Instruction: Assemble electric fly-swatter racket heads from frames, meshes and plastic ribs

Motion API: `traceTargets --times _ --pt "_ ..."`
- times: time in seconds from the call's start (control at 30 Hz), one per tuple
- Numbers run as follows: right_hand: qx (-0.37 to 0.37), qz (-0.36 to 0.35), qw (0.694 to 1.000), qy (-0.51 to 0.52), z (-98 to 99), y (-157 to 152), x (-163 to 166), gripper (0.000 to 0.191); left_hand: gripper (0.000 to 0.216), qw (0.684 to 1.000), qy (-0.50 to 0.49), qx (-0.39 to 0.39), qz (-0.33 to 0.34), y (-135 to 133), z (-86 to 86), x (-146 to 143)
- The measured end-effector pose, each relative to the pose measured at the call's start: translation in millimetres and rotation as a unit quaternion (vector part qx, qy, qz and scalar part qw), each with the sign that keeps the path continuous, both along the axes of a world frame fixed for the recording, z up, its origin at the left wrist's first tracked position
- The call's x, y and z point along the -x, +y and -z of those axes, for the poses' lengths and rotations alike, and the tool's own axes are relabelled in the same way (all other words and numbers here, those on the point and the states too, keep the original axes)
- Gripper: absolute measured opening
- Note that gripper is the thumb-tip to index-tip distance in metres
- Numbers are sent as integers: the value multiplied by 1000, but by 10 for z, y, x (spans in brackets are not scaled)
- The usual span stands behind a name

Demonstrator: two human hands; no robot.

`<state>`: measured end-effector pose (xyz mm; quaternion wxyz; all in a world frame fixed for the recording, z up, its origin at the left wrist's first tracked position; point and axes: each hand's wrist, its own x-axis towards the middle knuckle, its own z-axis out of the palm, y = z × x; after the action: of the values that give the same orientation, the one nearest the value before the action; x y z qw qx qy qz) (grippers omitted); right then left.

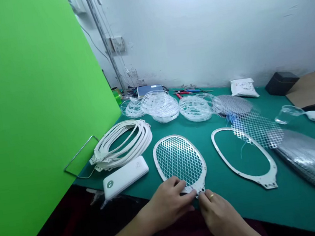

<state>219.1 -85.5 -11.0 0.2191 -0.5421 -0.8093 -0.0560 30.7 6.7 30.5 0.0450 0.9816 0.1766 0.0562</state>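
Observation:
A white oval racket frame with a mesh grid [179,160] lies on the green table near the front edge. My left hand [168,203] rests on the frame's near end, fingers curled and pinching its rim. My right hand [220,212], a ring on one finger, pinches the same near end from the right. To the right lies an empty white oval frame [245,157], with a loose piece of wire mesh [256,128] overlapping its far side.
A stack of white frames [123,142] and a white power bank [125,176] lie at the left. Piles of clear plastic grids [160,106] sit at the back, stacked metal meshes [314,159] at the right. A green board [29,111] stands at the left.

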Motion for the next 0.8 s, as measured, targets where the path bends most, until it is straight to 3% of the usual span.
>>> traceTargets --times 0.13,0.23,0.33,0.5,0.8 --pt "70 -65 995 -20 -168 7 -199 32 34 1000 1 8 2 68 -45 -3" --pt "56 -111 991 -40 -183 -51 -357 34 31 999 -1 28 26 126 -88 -1" --pt "20 -120 991 -50 -122 -94 -411 38 32 999 3 31 45 173 -121 3" --pt "21 -130 990 -52 -134 -49 -408 31 32 998 13 0 69 219 -151 -22" --pt "126 -173 976 -51 -337 130 -462 25 37 986 38 -48 152 370 -211 -96"
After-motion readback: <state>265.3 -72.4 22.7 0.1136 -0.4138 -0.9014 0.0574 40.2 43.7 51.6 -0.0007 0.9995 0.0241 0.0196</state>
